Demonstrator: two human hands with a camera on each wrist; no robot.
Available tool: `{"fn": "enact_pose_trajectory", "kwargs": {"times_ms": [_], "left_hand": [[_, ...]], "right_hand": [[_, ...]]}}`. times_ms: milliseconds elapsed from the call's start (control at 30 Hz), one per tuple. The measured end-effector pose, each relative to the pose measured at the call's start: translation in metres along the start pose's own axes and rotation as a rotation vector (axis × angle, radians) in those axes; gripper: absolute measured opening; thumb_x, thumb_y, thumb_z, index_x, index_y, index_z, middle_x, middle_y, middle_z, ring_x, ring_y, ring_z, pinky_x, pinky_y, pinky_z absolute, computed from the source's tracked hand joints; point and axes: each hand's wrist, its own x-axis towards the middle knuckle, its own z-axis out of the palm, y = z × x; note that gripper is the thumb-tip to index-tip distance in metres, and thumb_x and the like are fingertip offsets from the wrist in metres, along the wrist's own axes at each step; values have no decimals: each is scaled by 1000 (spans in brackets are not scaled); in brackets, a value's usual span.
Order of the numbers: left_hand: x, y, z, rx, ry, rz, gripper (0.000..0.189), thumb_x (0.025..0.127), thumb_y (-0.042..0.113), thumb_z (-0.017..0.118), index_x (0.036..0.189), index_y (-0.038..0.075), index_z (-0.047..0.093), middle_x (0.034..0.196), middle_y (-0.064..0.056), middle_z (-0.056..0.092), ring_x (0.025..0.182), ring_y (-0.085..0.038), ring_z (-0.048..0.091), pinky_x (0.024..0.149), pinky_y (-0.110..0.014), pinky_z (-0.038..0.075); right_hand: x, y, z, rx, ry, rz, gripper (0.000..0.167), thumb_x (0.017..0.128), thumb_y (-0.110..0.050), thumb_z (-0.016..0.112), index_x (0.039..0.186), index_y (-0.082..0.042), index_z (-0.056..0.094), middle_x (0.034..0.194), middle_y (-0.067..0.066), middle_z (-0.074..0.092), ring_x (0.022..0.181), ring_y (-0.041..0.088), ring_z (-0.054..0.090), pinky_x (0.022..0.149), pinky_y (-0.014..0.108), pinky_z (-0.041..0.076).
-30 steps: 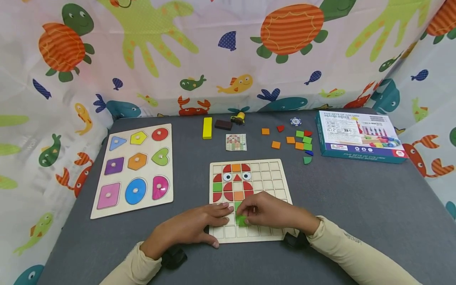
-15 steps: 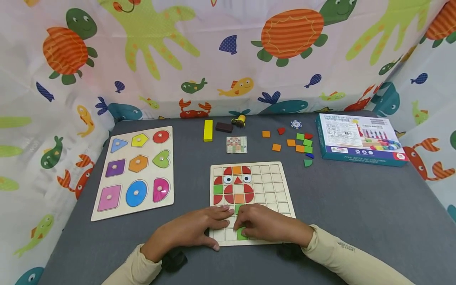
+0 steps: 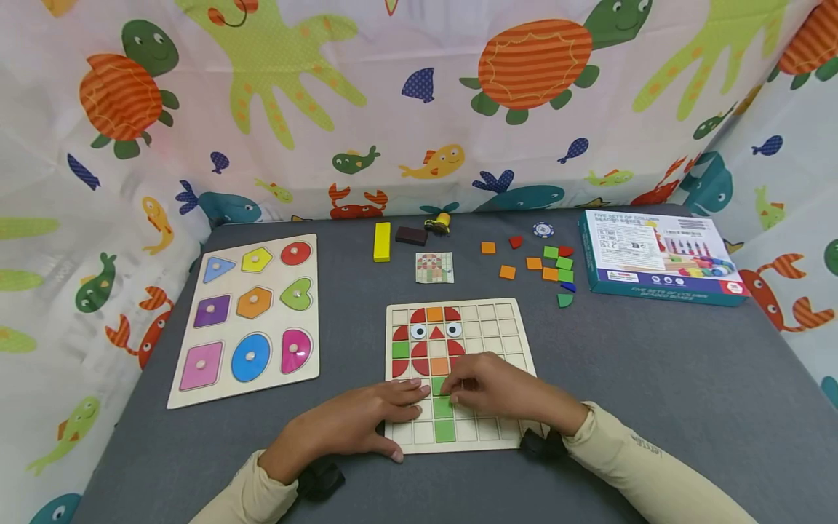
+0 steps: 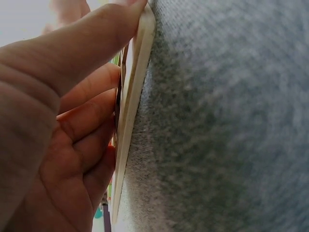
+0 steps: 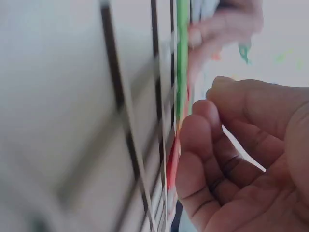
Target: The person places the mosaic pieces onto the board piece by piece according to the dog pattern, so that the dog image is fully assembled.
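Note:
A wooden grid board lies on the table. Red and orange tiles and two googly eyes form a bird-like figure at its upper left. Below them, three green square tiles sit in one column. My left hand rests on the board's lower left, fingers extended, thumb at the front edge. My right hand hovers close over the upper green tiles, fingers loosely bent. In the right wrist view, nothing shows between its thumb and fingertips.
A knobbed shape puzzle lies left. Behind the board are a small pattern card, a yellow block, a dark brown block and a bee figure. Loose tiles and a box are on the right.
My right hand lowered a green tile into the column's bottom cell, let go and rose away toward the upper tiles. The left hand stayed on the board.

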Motion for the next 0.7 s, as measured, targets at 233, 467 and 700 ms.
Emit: {"fn": "enact_pose_trajectory", "kwargs": {"times_ms": [233, 467, 700], "left_hand": [[0, 0, -1, 0, -17, -6, 69, 86, 42, 71, 144, 13, 48, 155, 2, 32, 144, -18, 24, 109, -39, 33], [-1, -1, -1, 3, -14, 9, 69, 86, 41, 71, 144, 12, 48, 155, 1, 32, 144, -19, 23, 109, -38, 33], [-1, -1, 0, -2, -10, 12, 70, 86, 41, 71, 144, 12, 48, 156, 1, 32, 144, -19, 24, 109, -38, 33]], "right_hand": [[2, 30, -40, 43, 147, 122, 17, 91, -5, 68, 107, -5, 73, 92, -3, 66, 77, 13, 55, 66, 27, 47], [15, 63, -72, 115, 293, 269, 27, 94, -7, 64, 119, 4, 66, 93, 9, 66, 77, 22, 57, 66, 28, 48], [29, 84, -92, 139, 425, 413, 33, 95, -12, 64, 125, 1, 63, 120, 17, 60, 101, 30, 56, 80, 38, 50]]}}
